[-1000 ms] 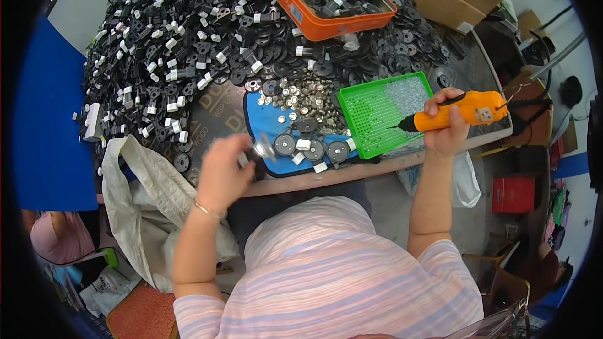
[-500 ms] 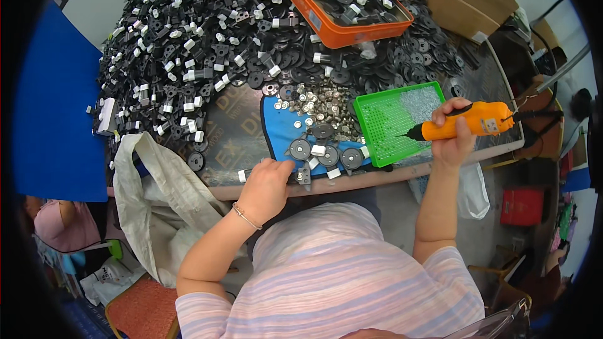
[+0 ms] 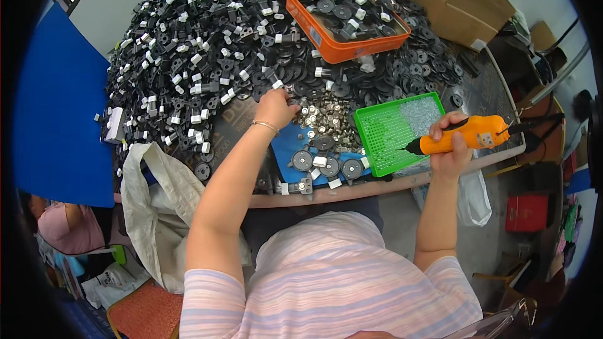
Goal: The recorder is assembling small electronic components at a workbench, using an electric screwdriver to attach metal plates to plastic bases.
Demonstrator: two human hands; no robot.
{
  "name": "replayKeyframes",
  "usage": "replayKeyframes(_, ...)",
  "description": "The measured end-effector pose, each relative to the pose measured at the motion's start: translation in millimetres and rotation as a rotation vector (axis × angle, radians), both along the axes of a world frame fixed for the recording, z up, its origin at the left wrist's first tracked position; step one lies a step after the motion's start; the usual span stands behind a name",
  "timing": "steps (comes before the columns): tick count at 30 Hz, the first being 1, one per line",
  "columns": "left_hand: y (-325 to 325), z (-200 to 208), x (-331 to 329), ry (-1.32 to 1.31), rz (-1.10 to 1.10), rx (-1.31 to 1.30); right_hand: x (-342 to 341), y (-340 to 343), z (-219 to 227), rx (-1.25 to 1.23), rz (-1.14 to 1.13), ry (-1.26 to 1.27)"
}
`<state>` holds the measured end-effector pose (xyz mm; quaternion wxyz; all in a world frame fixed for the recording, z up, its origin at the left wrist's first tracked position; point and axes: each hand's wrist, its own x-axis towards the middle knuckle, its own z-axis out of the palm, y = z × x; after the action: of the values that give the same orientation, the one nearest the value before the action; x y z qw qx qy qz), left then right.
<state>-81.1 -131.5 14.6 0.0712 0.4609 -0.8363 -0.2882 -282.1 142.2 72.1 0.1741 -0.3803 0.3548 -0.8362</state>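
Observation:
My right hand [image 3: 451, 150] grips an orange electric screwdriver [image 3: 468, 136], its thin bit pointing left over a green perforated tray [image 3: 377, 164] of small silvery screws. My left hand [image 3: 275, 110] reaches to the edge of the heap, beside small round metal parts [image 3: 323, 116]. Its fingers are curled together, and whatever they may hold is hidden. On the blue mat [image 3: 287, 150] lie several black discs [image 3: 302, 161] with metal centres. A black-and-white bracket part [image 3: 296, 187] rests at the table's front edge.
A large heap of black-and-white parts [image 3: 182, 63] covers the table's left and back. Behind the mat stands an orange tin [image 3: 339, 50] holding similar parts. A cardboard box [image 3: 458, 3] is at the back right. A pale sack [image 3: 157, 213] hangs at the front left.
My left hand has moved forward from the bracket part at the table's front edge to the heap beside the metal parts. My right hand stays nearly still with the screwdriver.

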Motion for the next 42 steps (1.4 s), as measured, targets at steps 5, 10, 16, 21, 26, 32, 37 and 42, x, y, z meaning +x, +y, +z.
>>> replayKeyframes(5, 3.4, 7.5, -7.0, -0.111, -0.059, -0.08, -2.6, 5.4, -1.2, 0.001, -0.01, -0.021)
replayKeyframes(10, 12.8, 17.0, 6.3, 0.002, -0.106, -0.088, 2.2, 1.6, 0.9, 0.01, -0.002, -0.022)
replayKeyframes(16, 29.5, 13.3, 51.0, 0.008, -0.363, -0.283, 3.2, -1.0, 0.5, 0.008, 0.02, -0.003)
replayKeyframes(21, 21.9, 13.5, 43.8, 0.133, -0.402, -0.171, 6.1, -4.9, 2.2, 0.006, 0.035, 0.008)
replayKeyframes(26, 28.6, 12.7, 41.5, 0.007, -0.493, -0.263, 8.9, -2.2, 3.9, -0.001, 0.053, 0.009)
replayKeyframes(32, 27.0, 14.3, 42.0, 0.021, -0.486, -0.203, 12.4, -3.0, 1.6, 0.063, 0.036, 0.014)
replayKeyframes(37, 48.5, 40.9, 53.2, 0.135, -0.396, -0.228, 9.2, -1.7, 3.9, -0.008, 0.06, 0.019)
replayKeyframes(42, 113.7, 53.2, 95.5, 0.195, -0.467, -0.199, 6.9, 1.1, 5.5, -0.02, 0.096, 0.009)
